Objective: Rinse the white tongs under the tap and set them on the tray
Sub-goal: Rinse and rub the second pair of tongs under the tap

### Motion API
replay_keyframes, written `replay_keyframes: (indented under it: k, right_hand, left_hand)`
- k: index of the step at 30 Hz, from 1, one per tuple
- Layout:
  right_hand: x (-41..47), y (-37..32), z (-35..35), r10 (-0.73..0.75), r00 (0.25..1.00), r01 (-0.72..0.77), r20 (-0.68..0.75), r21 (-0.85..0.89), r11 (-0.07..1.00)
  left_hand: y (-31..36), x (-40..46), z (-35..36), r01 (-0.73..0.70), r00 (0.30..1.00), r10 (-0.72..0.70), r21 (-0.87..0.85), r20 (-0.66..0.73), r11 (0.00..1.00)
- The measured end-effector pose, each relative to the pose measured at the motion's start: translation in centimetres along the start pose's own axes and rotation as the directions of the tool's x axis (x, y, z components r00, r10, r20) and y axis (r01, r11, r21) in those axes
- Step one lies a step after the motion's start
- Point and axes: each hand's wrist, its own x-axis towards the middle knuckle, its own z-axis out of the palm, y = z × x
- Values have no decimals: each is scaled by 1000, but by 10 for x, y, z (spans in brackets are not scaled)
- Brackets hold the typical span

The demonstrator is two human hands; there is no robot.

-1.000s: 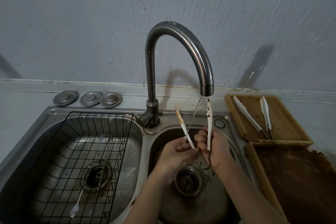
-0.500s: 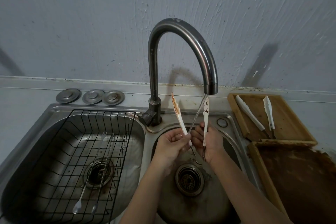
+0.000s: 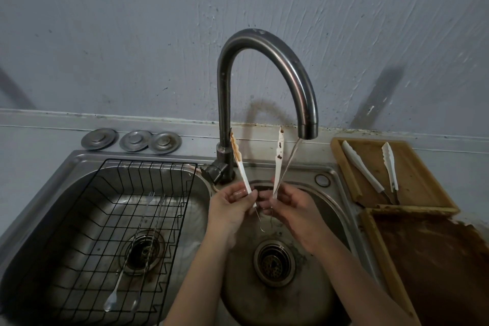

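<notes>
A plain home kitchen: a steel double sink set in a grey worktop against a rough plastered wall, with a curved tap running. A wire drainer basket holding cutlery fills the left bowl, three sink plugs lie behind it, and wooden trays sit right.

The grey counter carries three metal sink plugs, a double sink and two wooden trays.

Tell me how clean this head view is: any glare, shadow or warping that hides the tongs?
Head view: dim, even light; no glare on the tongs, brown stains readable. Tap throws a soft shadow on the wall behind. Wide-angle warping bends the counter edge; the sink bulges. Both hands are sharp.
</notes>
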Motion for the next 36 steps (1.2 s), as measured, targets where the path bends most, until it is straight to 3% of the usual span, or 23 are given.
replay_keyframes:
  k: [5,7,11,15,23,27,30,36]
  right_hand:
    - [0,0,5,32,999,-36,-42,-105,994]
    - [2,0,9,32,996,-52,-85,-246,968]
    - [10,2,15,-57,974,-58,-218,-487,872]
    - [10,15,22,-137,980,5,-141,-679,734]
    - [-8,12,10,-14,974,-120,-226,-567,815]
    - [-18,12,2,-22,963,-118,-269,-491,863]
    - [-18,10,-3,-36,969,-105,-243,-541,834]
    - [-17,7,-9,-67,975,-79,-210,-616,784]
  left_hand:
    - [5,-4,-4,-104,993,113,216,-33,971]
    - [7,-5,-3,-126,990,137,248,-28,961]
    - [7,-10,-1,-127,991,134,286,-5,950]
    - [8,-12,-2,-154,987,158,323,16,934]
    - [0,-23,10,-143,960,47,337,278,931]
    - [-7,-22,17,-20,964,-53,270,259,963]
    - [-12,-24,25,59,950,-129,245,284,968]
    - [-18,-29,34,165,940,-259,369,222,914]
